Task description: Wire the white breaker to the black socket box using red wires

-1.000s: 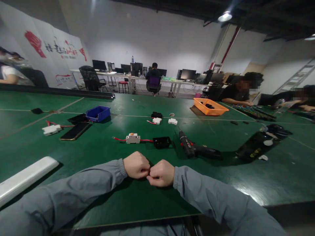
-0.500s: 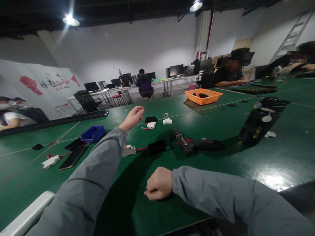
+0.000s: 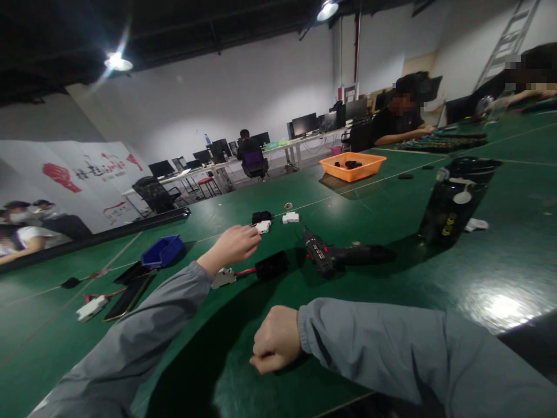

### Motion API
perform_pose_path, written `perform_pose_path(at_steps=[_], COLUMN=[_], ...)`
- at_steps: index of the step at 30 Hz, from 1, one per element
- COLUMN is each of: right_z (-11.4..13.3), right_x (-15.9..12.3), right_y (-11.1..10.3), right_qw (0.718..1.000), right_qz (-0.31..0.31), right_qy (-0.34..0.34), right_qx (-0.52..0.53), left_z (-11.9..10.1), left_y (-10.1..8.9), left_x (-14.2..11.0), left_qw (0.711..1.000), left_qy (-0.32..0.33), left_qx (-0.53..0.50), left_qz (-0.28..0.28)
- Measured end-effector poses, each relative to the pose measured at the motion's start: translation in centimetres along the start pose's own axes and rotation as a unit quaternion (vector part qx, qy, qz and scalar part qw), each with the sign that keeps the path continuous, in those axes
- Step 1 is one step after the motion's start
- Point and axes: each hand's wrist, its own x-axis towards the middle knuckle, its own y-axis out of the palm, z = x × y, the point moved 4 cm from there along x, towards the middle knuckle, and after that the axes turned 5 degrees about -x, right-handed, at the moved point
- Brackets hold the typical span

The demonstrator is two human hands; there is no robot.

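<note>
My left hand [image 3: 232, 248] reaches over the green table, fingers loosely bent and nothing seen in them. Its fingertips are beside a white switch-like module [image 3: 263, 226] with a red wire; I cannot tell whether they touch. Behind that module sits a black block [image 3: 261, 216], and to the right a second white module [image 3: 290, 217]. Below the left hand, another white module [image 3: 223, 278] is joined by a red wire to a black box [image 3: 272, 265]. My right hand [image 3: 277, 339] rests on the table near the front edge, closed in a fist with nothing visible in it.
A black cordless drill [image 3: 324, 255] lies right of the black box. Farther right stands a black bottle-like container [image 3: 452, 203]. An orange basket [image 3: 353, 168] holds black parts. At left are a blue bin [image 3: 162, 251], a phone [image 3: 129, 298] and a wired white module [image 3: 92, 307]. Co-workers sit around.
My left hand has come lower and nearer, its fingers now at the white module with the red wire. My right fist stays in place. The view has tilted slightly.
</note>
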Motion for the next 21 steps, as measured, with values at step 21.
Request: perform_pose_path(at_steps=[21], right_z=[-0.2], right_x=[0.2], right_y=[-0.5], right_qw=[1.000], right_qz=[0.013], right_qy=[0.021], right_qx=[0.013], left_z=[-0.8], left_y=[3.9], left_x=[-4.9], left_qw=[0.991], left_qy=[0.043], left_qx=[-0.030], left_qz=[0.123])
